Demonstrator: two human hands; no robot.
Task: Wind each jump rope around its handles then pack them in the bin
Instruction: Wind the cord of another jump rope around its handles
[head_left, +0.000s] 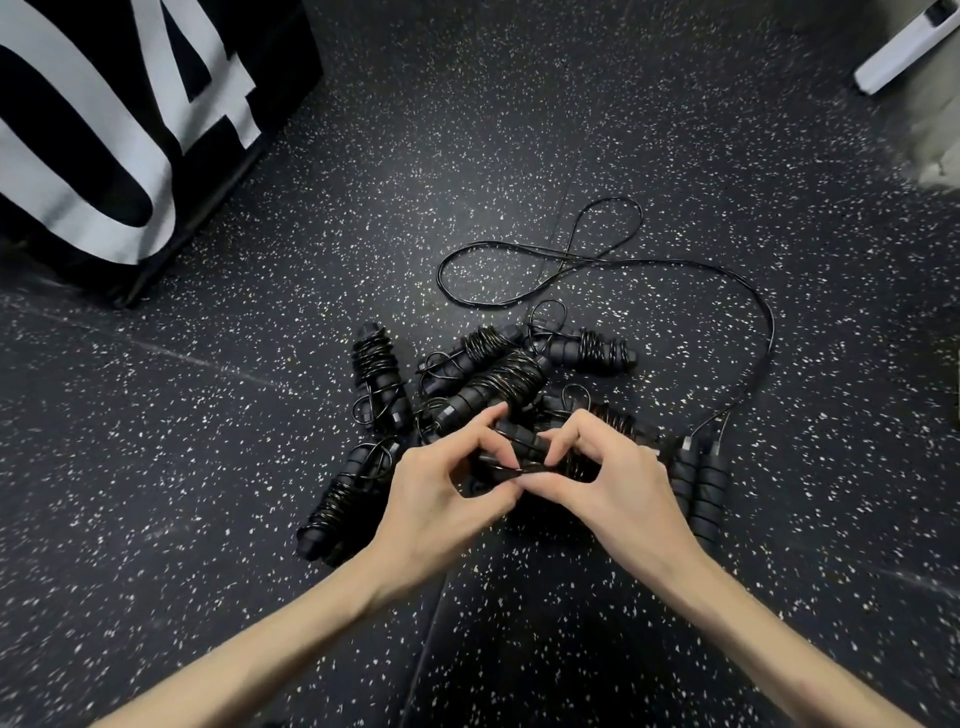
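Both hands (511, 467) pinching wound rope (524, 452) between them, axis left-right; unwound rope's handles (698, 480) just right, nearer right hand (613, 478).

Black wound ropes (498, 384) lie heaped at frame centre. One unwound rope (540, 260) loops above, its handles (698, 483) side by side at right.

wound ropes (498, 384) centre — unwound rope (696, 483) right
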